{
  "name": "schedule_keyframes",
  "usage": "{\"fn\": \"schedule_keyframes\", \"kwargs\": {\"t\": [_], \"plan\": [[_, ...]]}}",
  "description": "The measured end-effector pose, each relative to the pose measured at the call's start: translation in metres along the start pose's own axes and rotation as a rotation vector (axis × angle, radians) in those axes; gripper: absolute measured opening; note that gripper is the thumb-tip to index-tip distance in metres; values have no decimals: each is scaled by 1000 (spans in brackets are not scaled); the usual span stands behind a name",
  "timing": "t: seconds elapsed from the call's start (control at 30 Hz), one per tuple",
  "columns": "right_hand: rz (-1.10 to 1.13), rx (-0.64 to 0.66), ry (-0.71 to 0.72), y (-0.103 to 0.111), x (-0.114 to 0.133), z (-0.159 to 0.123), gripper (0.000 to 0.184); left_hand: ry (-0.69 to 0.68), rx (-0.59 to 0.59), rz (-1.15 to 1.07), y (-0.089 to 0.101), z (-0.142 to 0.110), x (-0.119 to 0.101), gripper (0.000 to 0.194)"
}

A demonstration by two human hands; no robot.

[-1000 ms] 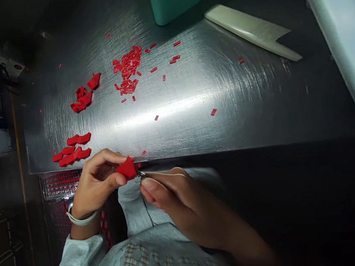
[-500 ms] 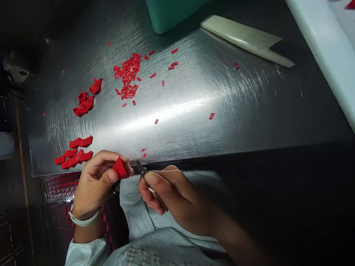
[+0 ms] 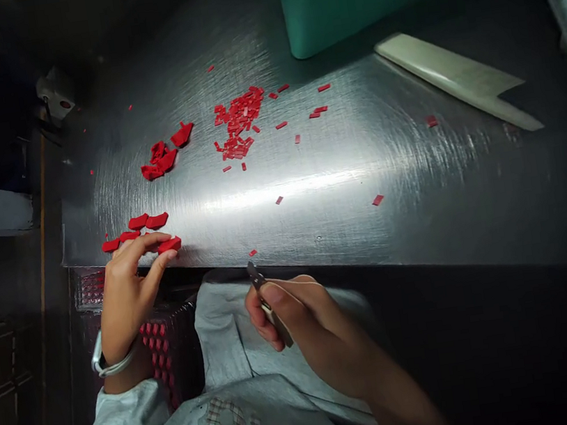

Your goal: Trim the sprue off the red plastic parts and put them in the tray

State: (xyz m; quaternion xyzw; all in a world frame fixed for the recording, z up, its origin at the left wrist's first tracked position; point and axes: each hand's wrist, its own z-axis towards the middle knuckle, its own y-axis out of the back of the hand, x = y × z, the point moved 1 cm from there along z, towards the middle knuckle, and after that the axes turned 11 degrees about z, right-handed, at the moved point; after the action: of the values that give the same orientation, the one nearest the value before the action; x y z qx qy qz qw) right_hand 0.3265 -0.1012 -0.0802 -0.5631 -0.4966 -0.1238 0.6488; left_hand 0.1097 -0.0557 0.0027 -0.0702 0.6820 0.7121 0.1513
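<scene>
Hands point(image 3: 126, 289) closed on red piece point(image 3: 171, 245), tool point(image 3: 257, 277)

We count two hands point(image 3: 127, 283), one small tool point(image 3: 257, 279), one tub point(image 3: 325, 20), one pale strip point(image 3: 454, 72), one wristband point(image 3: 118, 367); at least five red blocks point(image 3: 157, 221), dozens of red chips point(image 3: 244, 110).

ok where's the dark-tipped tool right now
In the head view, just below and left of centre, the dark-tipped tool sits in the right hand, its tip by the near edge of the metal table, just below a small red chip.
</scene>
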Motion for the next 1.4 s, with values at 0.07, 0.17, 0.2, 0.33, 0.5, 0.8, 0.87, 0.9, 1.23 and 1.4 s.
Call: {"fn": "schedule_keyframes", "kwargs": {"t": [0.07, 0.17, 0.2, 0.33, 0.5, 0.8, 0.87, 0.9, 1.23, 1.4], "plan": [[-7, 2, -21, 1, 0, -1, 64, -61, 5, 176, 1, 2, 6, 14], [-40, 13, -47, 1, 0, -1, 63, -94, 30, 301, -4, 7, 12, 14], [-56, 14, -52, 1, -1, 0, 63, -86, 40, 325, -7, 8, 13, 14], [-88, -13, -59, 0, 0, 0, 62, -29, 71, 363, -13, 13, 15, 14], [-98, -58, -55, 2, 0, -2, 62, 0, 26, 432, -16, 19, 14, 19], [-131, -78, -48, 3, -2, -2, 64, -60, -86, 516, -23, 23, 3, 21], [-133, -82, -55, 4, -1, -3, 63, -58, -89, 495, -18, 32, 0, 22], [-130, -83, -59, 4, -1, -3, 62, -62, -88, 484, -16, 39, -1, 22], [-31, -100, -47, 3, 0, -7, 60, -6, 158, 547, -34, 131, -29, 32], [-2, -149, -54, 6, 3, -10, 60, -85, 151, -39, -24, 110, -17, 17]]}}
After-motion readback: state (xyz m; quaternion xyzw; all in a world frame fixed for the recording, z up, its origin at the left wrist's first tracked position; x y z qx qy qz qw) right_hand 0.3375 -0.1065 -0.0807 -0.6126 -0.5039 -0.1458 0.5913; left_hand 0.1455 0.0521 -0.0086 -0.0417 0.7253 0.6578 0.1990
